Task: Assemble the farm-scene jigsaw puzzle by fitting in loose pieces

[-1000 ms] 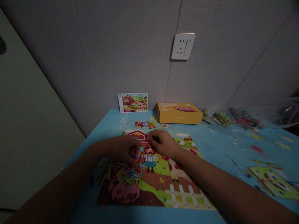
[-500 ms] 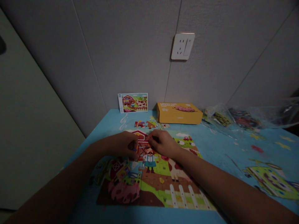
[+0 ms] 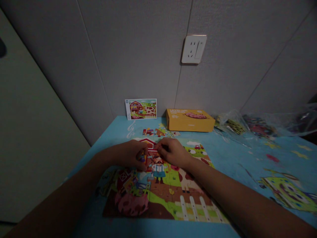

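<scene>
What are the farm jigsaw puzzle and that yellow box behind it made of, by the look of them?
The farm-scene jigsaw puzzle looks like printed cardboard: flat, thin interlocking pieces with a matte colour print. The flat yellow box seems to be matte paperboard, with sharp folded edges and a printed lid. The dim light leaves either finish uncertain.

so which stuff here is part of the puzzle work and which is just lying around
In use:
left hand
right hand
colourful farm jigsaw puzzle
small loose puzzle pieces
farm reference picture card

Lying about:
yellow cardboard box
clear plastic bags
white wall socket
</scene>
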`<state>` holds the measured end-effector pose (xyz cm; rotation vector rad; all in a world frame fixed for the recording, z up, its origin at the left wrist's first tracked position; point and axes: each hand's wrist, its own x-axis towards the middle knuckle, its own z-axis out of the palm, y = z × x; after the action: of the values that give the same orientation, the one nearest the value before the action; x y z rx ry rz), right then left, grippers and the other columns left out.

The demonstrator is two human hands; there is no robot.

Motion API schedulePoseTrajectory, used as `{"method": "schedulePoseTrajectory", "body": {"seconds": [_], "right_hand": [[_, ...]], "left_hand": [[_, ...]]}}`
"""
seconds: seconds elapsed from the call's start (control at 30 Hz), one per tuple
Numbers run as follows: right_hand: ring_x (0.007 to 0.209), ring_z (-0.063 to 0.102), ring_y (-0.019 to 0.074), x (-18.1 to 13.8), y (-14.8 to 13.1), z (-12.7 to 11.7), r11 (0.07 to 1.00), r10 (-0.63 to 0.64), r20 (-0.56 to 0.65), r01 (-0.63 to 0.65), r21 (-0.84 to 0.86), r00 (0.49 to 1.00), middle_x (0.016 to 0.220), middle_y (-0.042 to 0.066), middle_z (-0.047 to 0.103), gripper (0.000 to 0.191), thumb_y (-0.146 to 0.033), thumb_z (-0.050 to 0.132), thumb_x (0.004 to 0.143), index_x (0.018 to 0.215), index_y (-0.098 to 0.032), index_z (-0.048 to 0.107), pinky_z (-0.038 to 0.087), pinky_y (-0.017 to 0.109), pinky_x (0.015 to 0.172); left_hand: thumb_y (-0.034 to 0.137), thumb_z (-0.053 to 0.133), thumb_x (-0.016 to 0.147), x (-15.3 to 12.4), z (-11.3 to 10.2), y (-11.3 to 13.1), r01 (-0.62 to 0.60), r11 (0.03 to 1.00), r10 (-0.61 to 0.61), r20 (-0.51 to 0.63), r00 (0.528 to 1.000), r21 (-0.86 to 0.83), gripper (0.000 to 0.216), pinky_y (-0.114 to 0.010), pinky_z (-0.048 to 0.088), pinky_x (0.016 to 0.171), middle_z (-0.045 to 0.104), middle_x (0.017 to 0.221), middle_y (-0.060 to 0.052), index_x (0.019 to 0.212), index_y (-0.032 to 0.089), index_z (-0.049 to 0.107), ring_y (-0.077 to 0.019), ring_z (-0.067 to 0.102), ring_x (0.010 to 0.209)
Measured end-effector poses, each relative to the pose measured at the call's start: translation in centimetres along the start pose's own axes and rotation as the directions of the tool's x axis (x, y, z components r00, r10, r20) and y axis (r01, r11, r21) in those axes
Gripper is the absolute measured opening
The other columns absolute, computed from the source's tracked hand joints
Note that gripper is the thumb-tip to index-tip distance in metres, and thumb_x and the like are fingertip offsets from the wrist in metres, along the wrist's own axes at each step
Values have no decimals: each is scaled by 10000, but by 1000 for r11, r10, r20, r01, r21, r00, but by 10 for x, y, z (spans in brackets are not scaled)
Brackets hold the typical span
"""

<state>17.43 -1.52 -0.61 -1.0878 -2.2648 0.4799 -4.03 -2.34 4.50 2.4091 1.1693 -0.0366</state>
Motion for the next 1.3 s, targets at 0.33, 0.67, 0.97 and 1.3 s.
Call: {"method": "schedulePoseTrajectory", "body": {"seconds": [0.33,0.67,0.97,1.3], "right_hand": [[667,527,124,1,-2,-1,1000,-6,-8,6,3,1000,733,19,629,160,-112,504,786,774,-162,655,359,233,637],[675,534,127,1,-1,-1,1000,-10,-1,10,-4,1000,750,25,640,167,-111,503,784,788,-164,661,363,238,652],[706,553,134,1,-2,-1,1000,2,0,-2,-5,1000,775,31,650,163,-118,500,793,801,-163,657,378,240,669],[681,536,132,0,-1,-2,1000,5,5,-5,3,1000,756,29,638,165,-113,499,790,795,-160,657,369,240,645]], "left_hand": [[491,731,607,-1,2,-2,-15,1000,15,30,999,0,450,-230,313,552,572,801,8,898,193,560,-143,497,679],[518,723,604,-2,2,-1,-15,1000,14,42,999,11,450,-234,308,545,575,801,17,882,200,567,-142,493,683],[512,682,640,1,1,0,-57,998,57,-32,998,-1,392,-228,277,530,521,723,21,776,181,521,-120,449,618],[518,660,659,-2,-4,0,-32,999,32,-10,999,-4,392,-231,311,543,540,748,18,797,181,514,-128,481,644]]}}
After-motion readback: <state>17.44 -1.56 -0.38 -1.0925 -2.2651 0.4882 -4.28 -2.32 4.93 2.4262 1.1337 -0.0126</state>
